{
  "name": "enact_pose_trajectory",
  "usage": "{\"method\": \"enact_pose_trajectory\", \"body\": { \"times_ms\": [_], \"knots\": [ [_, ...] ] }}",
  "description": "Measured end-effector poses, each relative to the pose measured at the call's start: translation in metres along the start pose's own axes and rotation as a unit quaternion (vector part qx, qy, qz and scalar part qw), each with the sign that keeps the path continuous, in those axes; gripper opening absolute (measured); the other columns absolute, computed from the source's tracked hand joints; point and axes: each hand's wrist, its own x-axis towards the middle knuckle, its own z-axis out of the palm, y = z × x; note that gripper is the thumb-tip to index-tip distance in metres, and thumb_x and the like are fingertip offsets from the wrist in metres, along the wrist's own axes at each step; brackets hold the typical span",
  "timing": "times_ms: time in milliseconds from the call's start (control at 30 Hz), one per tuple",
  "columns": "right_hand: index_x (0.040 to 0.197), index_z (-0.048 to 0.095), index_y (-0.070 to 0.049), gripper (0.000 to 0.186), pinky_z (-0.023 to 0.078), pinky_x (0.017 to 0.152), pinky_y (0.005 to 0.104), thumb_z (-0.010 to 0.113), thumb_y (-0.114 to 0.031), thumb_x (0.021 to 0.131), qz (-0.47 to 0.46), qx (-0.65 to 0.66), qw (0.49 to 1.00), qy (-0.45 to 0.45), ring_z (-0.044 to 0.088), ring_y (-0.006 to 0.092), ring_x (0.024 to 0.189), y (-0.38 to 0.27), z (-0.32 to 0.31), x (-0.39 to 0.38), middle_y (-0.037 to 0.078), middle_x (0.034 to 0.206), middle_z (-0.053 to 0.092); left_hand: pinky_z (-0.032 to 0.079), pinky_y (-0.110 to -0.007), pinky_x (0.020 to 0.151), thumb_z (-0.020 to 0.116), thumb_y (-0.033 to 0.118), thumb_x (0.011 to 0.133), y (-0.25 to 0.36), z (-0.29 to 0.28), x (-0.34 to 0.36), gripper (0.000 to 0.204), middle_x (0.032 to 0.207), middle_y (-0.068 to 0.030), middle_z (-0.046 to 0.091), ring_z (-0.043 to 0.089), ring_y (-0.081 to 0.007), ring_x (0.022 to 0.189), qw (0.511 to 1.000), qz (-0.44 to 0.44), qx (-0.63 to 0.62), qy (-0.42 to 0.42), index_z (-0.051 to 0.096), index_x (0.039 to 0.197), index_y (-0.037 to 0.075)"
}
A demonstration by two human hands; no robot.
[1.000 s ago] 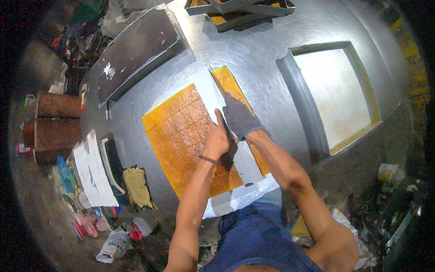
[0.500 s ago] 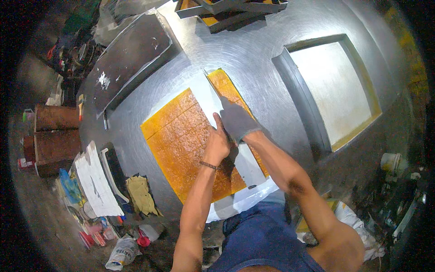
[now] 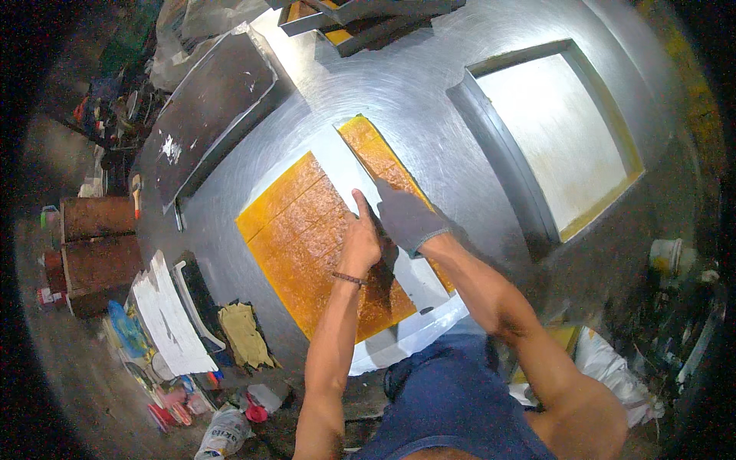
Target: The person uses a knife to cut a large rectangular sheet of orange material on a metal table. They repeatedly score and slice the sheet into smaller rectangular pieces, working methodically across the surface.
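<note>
An orange, glossy slab (image 3: 287,238), scored with lines, lies on the metal table. A long white flat strip (image 3: 334,161) crosses it as a straightedge, leaving a narrow orange band (image 3: 359,136) on its right. My bare left hand (image 3: 360,244) presses on the strip, one finger stretched forward and the others partly hidden. My right hand (image 3: 410,220), in a grey glove, is closed round a knife whose thin blade (image 3: 359,159) lies along the strip's right edge. The knife's handle is hidden in the glove. Both hands are close together.
A metal frame (image 3: 502,146) lies to the right on the table (image 3: 399,84). Stacked metal frames (image 3: 368,23) stand at the far edge. A dark tray-like panel (image 3: 218,107) is at far left. White sheets (image 3: 170,318) and a torn yellowish piece (image 3: 245,335) sit at near left.
My gloved right hand has drawn the knife a little toward me along the strip. My left hand stays pressed on the strip. The whole view has shifted slightly.
</note>
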Motion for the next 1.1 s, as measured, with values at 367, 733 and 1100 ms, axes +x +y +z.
{"method": "enact_pose_trajectory", "body": {
  "times_ms": [367, 733, 1100],
  "knots": [
    [0.118, 0.047, 0.004, 0.026, 0.053, 0.077, 0.0535, 0.048, -0.015, 0.099, 0.007, 0.043, 0.999, 0.008, 0.068, 0.0467, 0.09, 0.011, 0.004, -0.026, 0.032, 0.096, 0.067, 0.051, -0.054, 0.088, 0.06, 0.002, 0.086, -0.017, 0.008, 0.01, 0.096, 0.121, -0.0538, 0.04, 0.058, -0.0595, 0.1, 0.999, -0.013, -0.019, -0.029, -0.004, 0.157, -0.003],
    [0.125, 0.045, 0.005, 0.034, 0.053, 0.076, 0.0526, 0.049, -0.011, 0.096, -0.005, 0.025, 1.0, -0.005, 0.068, 0.0462, 0.089, 0.027, 0.013, -0.062, 0.031, 0.094, 0.068, 0.05, -0.052, 0.095, 0.071, 0.01, 0.083, -0.022, 0.008, 0.014, 0.107, 0.13, -0.0563, 0.034, 0.054, -0.061, 0.112, 0.999, -0.018, -0.003, -0.029, -0.006, 0.157, -0.003],
    [0.126, 0.045, 0.006, 0.034, 0.053, 0.076, 0.0539, 0.048, -0.009, 0.096, 0.002, 0.055, 0.998, 0.007, 0.069, 0.0451, 0.089, 0.037, 0.015, -0.102, 0.03, 0.096, 0.068, 0.053, -0.049, 0.092, 0.091, 0.025, 0.068, -0.023, 0.004, 0.017, 0.133, 0.115, -0.0474, 0.054, 0.061, -0.0543, 0.105, 1.0, 0.013, 0.02, -0.011, -0.005, 0.155, -0.007]
  ]
}}
